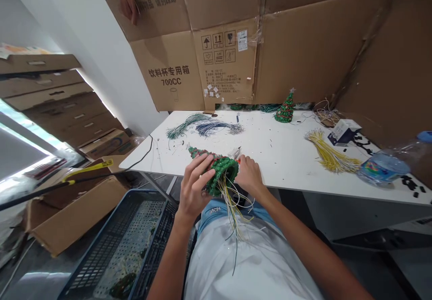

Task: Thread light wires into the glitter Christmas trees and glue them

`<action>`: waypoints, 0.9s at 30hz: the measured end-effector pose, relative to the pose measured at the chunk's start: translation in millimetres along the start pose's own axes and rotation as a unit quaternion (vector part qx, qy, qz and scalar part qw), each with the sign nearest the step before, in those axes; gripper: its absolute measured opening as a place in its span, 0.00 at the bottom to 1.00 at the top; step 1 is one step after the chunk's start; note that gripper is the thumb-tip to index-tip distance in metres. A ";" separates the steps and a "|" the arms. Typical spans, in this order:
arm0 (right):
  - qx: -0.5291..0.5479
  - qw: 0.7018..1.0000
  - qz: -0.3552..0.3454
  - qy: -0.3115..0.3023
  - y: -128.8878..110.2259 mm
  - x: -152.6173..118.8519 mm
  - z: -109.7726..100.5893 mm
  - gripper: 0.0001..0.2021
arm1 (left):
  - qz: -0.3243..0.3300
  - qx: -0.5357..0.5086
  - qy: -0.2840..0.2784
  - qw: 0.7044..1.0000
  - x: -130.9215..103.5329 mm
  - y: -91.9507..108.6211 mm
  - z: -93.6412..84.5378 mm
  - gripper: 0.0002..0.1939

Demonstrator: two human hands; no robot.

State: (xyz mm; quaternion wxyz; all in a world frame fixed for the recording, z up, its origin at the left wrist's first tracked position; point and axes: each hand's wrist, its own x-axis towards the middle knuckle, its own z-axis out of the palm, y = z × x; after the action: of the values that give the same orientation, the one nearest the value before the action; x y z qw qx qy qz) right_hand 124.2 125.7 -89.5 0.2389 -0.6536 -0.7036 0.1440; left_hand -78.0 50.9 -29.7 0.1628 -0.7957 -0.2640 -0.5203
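Note:
My left hand (196, 185) is wrapped around a small artificial Christmas tree (221, 169), green with red bits. It lies tilted on its side, with its star tip pointing away to the left and its hollow base facing me. Yellow, white and dark green wires (231, 205) hang out of the base over my lap. At the right rim of the base, my right hand (249, 174) has its fingers closed; a bit of red shows at the fingertips, but what they hold is hidden. Just beyond lies a small metallic tool (234, 152) on the white table (283, 156).
Green wires (185, 125) and blue wires (218, 128) lie at the back. To the right are another small tree (285, 109), yellow wires (332, 152) and a plastic bottle (388, 165). A blue crate (118, 228) stands lower left. Cardboard (222, 43) walls the back; another person's hand (128, 3) grips its top.

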 end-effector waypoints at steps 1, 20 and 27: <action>0.015 1.000 -0.005 -0.001 1.0 -3.1 -1.6 0.17 | 0.004 0.001 -0.002 1.000 0.1 0.9 0.1 0.39; 0.740 0.544 0.010 -0.396 -21.0 -70.3 -65.1 0.37 | 0.097 0.013 -0.119 0.988 19.8 14.7 -23.2 0.15; 0.818 0.452 0.116 -0.336 -62.8 -89.5 -44.9 0.22 | 0.129 0.237 -0.207 0.940 46.9 23.9 -79.4 0.23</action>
State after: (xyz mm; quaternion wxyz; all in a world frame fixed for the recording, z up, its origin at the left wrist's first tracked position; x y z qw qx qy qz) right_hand 97.1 25.7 -32.5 0.3899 -0.1326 -0.2045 0.8880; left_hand -107.8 1.0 45.7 0.3541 -0.8516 -0.3022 -0.2411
